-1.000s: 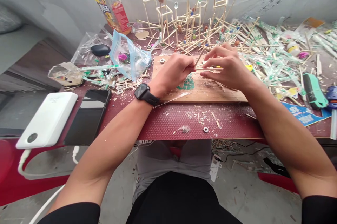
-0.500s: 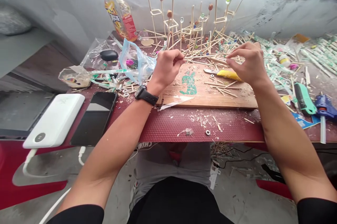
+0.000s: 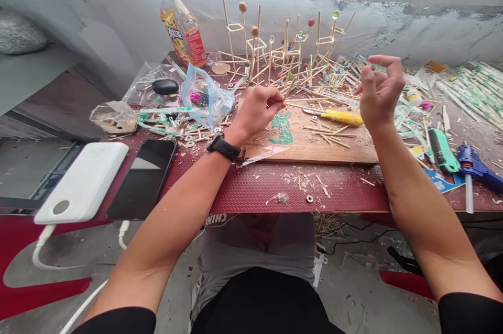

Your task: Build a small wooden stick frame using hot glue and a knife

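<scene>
Head view: the left hand [image 3: 259,110] pinches a thin stick [image 3: 290,88] near the far edge of the wooden board [image 3: 306,153].
Its grip holds one end, perhaps so the other pokes out free. The right hand [image 3: 381,90] is up, grip spread. A yellow cutter [image 3: 342,117] lies on the board, maybe for easy reach.

A stained wall [image 3: 396,28] backs the red table [image 3: 251,187]

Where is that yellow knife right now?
In the head view, the yellow knife lies on the right part of the wooden board, just beyond some short sticks and left of the right hand.
</scene>
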`<state>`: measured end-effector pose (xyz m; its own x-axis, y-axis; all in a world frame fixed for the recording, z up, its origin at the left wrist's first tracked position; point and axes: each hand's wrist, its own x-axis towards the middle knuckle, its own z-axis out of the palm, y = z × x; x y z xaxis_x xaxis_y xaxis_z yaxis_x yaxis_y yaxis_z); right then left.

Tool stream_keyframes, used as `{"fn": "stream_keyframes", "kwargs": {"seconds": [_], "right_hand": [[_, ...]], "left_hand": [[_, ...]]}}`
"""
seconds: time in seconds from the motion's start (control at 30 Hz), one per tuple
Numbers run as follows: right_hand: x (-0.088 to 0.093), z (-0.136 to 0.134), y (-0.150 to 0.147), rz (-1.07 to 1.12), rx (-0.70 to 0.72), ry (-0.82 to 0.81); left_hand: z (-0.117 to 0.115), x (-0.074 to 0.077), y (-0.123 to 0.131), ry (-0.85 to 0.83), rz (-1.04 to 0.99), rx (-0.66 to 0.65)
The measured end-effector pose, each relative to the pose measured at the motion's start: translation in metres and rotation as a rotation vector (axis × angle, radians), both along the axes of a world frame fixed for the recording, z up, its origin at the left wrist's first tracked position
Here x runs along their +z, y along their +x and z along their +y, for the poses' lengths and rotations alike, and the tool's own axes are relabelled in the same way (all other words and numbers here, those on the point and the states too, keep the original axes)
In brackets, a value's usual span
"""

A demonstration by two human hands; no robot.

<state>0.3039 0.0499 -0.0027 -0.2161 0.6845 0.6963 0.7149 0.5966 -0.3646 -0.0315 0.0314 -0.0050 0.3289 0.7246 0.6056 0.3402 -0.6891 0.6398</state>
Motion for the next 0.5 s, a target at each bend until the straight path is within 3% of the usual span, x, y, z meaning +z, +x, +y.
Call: {"fn": "stream_keyframes", "kwargs": {"seconds": [0.07, 0.2, 0.37, 0.5], "right_hand": [[0.004, -0.012, -0.012, 0.168, -0.129, 0.111], [0.009, -0.042, -0.049, 0.083, -0.129, 0.125], [0.005, -0.070, -0.093, 0.128, 0.129, 0.118], [0.005, -0.077, -0.105, 0.030, 0.269, 0.098]], "left_hand": [[-0.001, -0.001, 0.001, -0.011, 0.011, -0.024], [-0.006, 0.000, 0.004, 0.054, 0.107, -0.025], [-0.021, 0.010, 0.015, 0.257, 0.361, 0.044], [-0.027, 0.011, 0.022, 0.189, 0.316, 0.022]]}}
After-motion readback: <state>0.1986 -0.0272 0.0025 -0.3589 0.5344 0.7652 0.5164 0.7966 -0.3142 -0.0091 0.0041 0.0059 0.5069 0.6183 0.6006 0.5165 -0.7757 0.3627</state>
